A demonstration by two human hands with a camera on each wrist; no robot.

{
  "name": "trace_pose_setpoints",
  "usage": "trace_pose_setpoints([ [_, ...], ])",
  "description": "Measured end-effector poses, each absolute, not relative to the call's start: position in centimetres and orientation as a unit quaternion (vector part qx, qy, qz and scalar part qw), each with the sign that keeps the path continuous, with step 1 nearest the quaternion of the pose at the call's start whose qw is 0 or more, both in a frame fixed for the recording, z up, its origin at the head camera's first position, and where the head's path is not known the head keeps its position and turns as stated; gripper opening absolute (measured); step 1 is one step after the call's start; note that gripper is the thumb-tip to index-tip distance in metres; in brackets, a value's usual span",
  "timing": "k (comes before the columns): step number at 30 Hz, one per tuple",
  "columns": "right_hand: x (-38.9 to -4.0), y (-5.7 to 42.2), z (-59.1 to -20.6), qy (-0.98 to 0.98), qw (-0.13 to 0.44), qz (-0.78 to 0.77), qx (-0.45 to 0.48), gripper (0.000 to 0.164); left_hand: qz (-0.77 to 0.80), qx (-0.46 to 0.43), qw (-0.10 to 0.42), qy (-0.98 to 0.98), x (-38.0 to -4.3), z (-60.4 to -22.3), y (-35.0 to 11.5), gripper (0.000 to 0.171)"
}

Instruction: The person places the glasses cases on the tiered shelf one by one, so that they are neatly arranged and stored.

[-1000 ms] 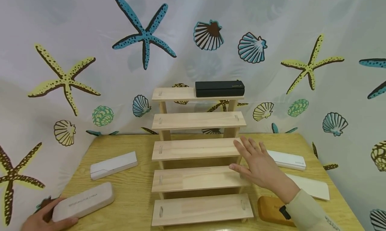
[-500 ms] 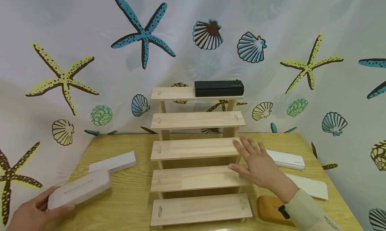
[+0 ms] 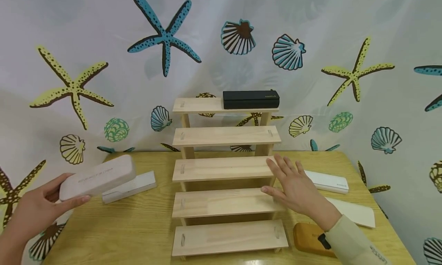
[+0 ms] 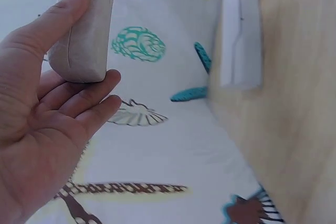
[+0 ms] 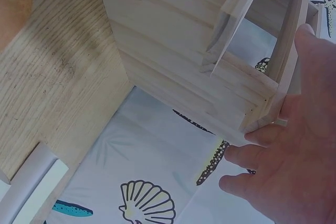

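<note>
In the head view my left hand [image 3: 41, 207] holds a pale glasses case [image 3: 98, 176] with lettering on its top, raised off the table at the left. Thumb and fingers grip its near end, as the left wrist view also shows on the case's end [image 4: 86, 40]. My right hand [image 3: 298, 190] lies with fingers extended at the right side of a five-step wooden display stand [image 3: 224, 203]; the right wrist view has the fingertips of that hand [image 5: 310, 156] against a board's end. On the top step, toward the right, sits a black glasses case [image 3: 250, 100].
A white case [image 3: 139, 184] lies on the table [image 3: 114, 234] left of the stand, partly behind the held one. On the right are another white case [image 3: 326, 181], a cream case [image 3: 355, 213] and a tan case [image 3: 305, 238], partly covered by my forearm. Patterned cloth [image 3: 207, 15] hangs behind.
My left hand has lifted the pale glasses case from the table, raising it in front of the left white case. The right hand has stayed at the stand.
</note>
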State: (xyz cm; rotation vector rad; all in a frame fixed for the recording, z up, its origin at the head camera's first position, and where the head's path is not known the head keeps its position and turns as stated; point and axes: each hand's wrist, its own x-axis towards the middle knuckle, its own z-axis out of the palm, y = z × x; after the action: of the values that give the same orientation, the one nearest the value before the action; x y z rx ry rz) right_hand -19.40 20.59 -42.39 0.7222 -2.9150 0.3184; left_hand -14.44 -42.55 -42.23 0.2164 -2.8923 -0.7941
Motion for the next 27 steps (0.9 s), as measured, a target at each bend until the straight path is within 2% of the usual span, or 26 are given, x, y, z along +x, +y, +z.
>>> trace_pose_setpoints([
  [12, -19.4, 20.6, -42.3, -0.963, 0.064, 0.108, 0.241, 0.087, -0.276, 0.013, 0.083, -0.957, -17.6, -36.9, -40.2, 0.105],
  [27, -19.5, 20.6, -42.2, -0.962, 0.059, 0.116, 0.242, 0.086, -0.324, -0.061, 0.085, -0.94, -22.6, -30.7, -35.4, 0.076],
])
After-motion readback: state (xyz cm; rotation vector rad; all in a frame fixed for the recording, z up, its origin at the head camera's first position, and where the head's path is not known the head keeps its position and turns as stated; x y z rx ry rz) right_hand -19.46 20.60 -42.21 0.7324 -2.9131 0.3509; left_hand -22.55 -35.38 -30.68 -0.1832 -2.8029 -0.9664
